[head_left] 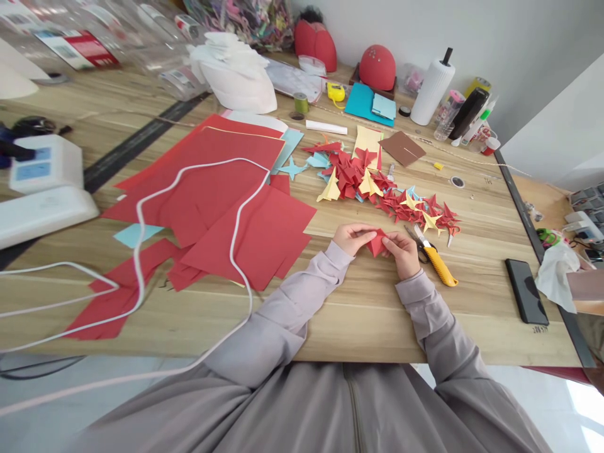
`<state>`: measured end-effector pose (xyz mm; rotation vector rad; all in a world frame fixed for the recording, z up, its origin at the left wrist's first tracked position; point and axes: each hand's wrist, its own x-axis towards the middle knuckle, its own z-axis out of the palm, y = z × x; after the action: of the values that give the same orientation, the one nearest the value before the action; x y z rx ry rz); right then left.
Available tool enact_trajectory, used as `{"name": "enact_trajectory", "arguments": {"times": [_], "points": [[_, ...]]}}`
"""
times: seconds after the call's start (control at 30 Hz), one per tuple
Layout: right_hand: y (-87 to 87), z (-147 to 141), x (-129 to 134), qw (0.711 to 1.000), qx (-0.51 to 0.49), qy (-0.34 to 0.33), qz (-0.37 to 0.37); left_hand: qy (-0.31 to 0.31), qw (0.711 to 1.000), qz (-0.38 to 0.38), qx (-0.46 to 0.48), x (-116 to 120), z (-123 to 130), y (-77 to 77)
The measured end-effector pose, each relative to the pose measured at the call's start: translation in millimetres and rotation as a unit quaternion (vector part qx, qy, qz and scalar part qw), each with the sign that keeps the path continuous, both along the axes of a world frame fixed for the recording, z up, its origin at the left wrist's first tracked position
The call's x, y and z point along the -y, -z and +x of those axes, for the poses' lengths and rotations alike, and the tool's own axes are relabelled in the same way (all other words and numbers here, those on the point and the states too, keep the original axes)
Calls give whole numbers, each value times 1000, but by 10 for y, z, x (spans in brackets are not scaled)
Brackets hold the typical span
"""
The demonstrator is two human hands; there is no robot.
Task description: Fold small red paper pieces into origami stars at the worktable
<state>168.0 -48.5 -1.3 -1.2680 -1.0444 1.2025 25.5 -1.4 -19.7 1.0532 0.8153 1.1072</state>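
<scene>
Pinching: my left hand (pixel 352 239) and my right hand (pixel 403 251) close in from either side on the folded red paper (pixel 376 243), fingers bent around it, neither hand clenched into a fist.
Held piece: pointed and angular, it sits between my hands just above the tabletop, partly hidden by my fingers.
Sleeves: grey-mauve cuffs (pixel 325 267) reach my wrists, and my forearms lie along the wooden table (pixel 358 327).
Nearest tools: just beside my right hand lie black-handled scissors (pixel 422 251) and a yellow utility knife (pixel 441 267), overlapping each other.
Folded pile: beyond my hands spreads a long heap of red paper folds (pixel 358 179), mixed with yellow folds (pixel 329 189) and pale blue ones.
Sheets: to my left, loose red paper sheets (pixel 226 182) overlap, with a white cord (pixel 139 251) lying across them.
Right edge: a black phone (pixel 526 291) lies near crumpled white tissue (pixel 557 277).
Far edge: a white roll (pixel 431 91), two red domes (pixel 377 67) and a teal card (pixel 363 104) stand beyond the pile.
Containers: clear plastic containers (pixel 141 44) crowd the far left, their contents too blurred to tell.
</scene>
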Motion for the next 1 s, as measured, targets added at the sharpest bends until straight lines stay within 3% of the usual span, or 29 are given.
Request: {"name": "enact_trajectory", "arguments": {"times": [0.1, 0.23, 0.43, 0.8, 1.0], "points": [[7, -7, 2, 1000, 11, -8, 4, -21, 998, 46, -47, 22, 2, -27], [7, -26, 3, 999, 32, -20, 17, -4, 996, 51, -76, 51, -13, -81], [13, -23, 5, 999, 25, -17, 11, 6, 999, 13, -52, 48, -7, -100], [4, -25, 7, 996, 70, -46, 33, 0, 998, 37, -51, 65, 12, -87], [6, -22, 10, 996, 74, -54, 16, 33, 999, 2, -29, 38, -8, -107]]}}
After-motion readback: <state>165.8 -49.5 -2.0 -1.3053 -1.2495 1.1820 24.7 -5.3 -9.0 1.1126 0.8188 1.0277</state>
